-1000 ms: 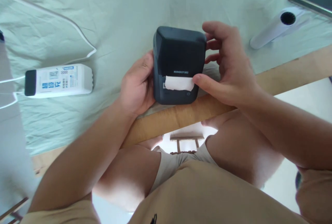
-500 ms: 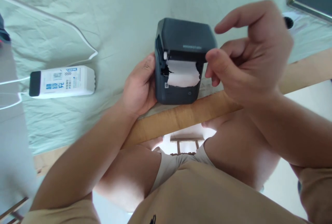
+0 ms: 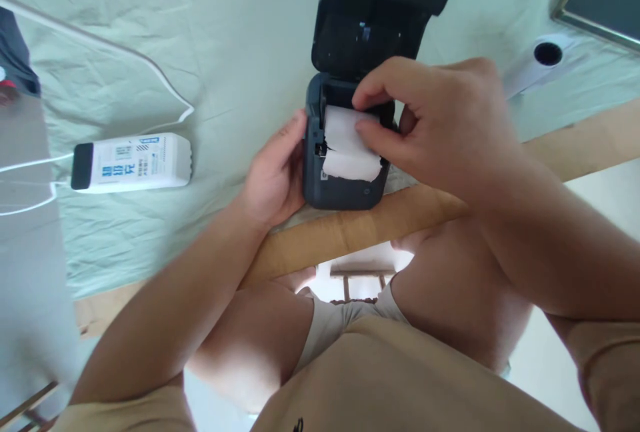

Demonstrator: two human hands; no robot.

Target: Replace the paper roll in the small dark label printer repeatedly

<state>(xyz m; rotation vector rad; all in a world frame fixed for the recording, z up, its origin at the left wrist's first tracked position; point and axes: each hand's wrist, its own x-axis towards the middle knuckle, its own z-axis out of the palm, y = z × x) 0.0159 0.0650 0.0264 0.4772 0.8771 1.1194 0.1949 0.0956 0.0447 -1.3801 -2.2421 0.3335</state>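
Observation:
A dark label printer (image 3: 345, 195) stands near the table's front edge with its lid (image 3: 383, 19) swung up and back. In its bay sits a white paper roll (image 3: 345, 129), its torn paper end hanging over the front. My left hand (image 3: 277, 175) grips the printer's left side, thumb along the wall and fingers partly hidden behind it. My right hand (image 3: 430, 112) reaches in from the right. Its thumb and forefinger are bent onto the top and right side of the paper roll; the other fingers are mostly hidden.
A white power strip (image 3: 133, 162) with white cables (image 3: 125, 52) lies on the green cloth (image 3: 240, 39) at left. At the right are a white roll with a dark core (image 3: 537, 62) and a dark flat device (image 3: 603, 5). The wooden table edge (image 3: 345, 235) runs in front.
The printer's lid has gone from closed to raised. My right hand has moved left from the lid's side onto the paper roll. My left hand stays on the printer.

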